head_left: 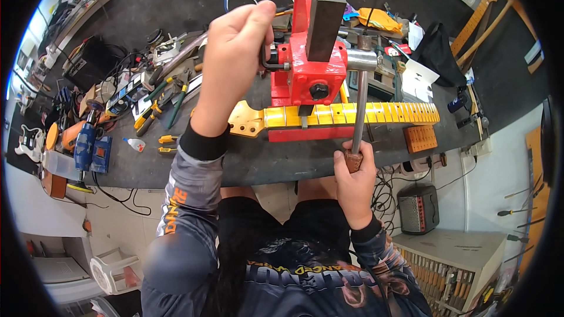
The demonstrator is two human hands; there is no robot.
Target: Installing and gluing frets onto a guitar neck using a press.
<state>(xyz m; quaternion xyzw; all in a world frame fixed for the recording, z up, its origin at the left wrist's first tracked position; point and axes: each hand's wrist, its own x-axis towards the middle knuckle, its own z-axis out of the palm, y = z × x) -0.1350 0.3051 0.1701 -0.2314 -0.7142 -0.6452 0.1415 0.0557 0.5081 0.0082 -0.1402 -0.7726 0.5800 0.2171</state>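
A red arbor press (299,73) stands at the bench's front, its dark square ram (324,23) rising from the top. Beneath the ram's lower end lies a guitar neck (382,113) with a yellow fretted fingerboard, above the red base (305,135). My left hand (235,38) is raised at the press's left side, fingers closed on a dark L-shaped hex key (274,66) that meets the press. My right hand (357,179) grips the brown-wrapped lower end of the steel lever (360,105), which hangs down in front of the neck.
Pliers (154,111) and a small white bottle (136,144) lie left on the dark bench. A blue power tool (85,147) stands farther left. An orange block (420,138) sits near the neck's right end. Loose tools crowd the back; an amplifier (418,210) stands below right.
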